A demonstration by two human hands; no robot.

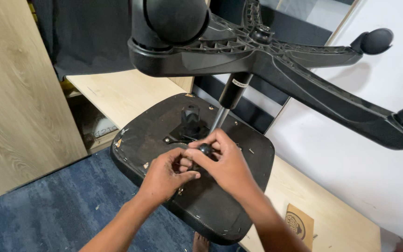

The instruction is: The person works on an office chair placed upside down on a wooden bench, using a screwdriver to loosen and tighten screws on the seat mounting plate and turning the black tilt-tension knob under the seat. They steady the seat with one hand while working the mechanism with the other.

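Nearest: one black star base [257, 56], two casters visible.
Seat: one upturned seat pan [201, 205].
Fingers: my left hand [164, 177] curled beside the knob; my right hand [225, 163] gripping one small black knob [205, 149].

Mechanism under both hands [197, 170] hidden; chair base [276, 60] arms cut off at top and right edges.

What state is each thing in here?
Office chair: upside down, star base up.
Seat underside: facing up, fabric torn at edges.
Gas cylinder: seated in base.
Small black knob: pinched by fingers.
Left hand: at mechanism.
Right hand: gripping knob.
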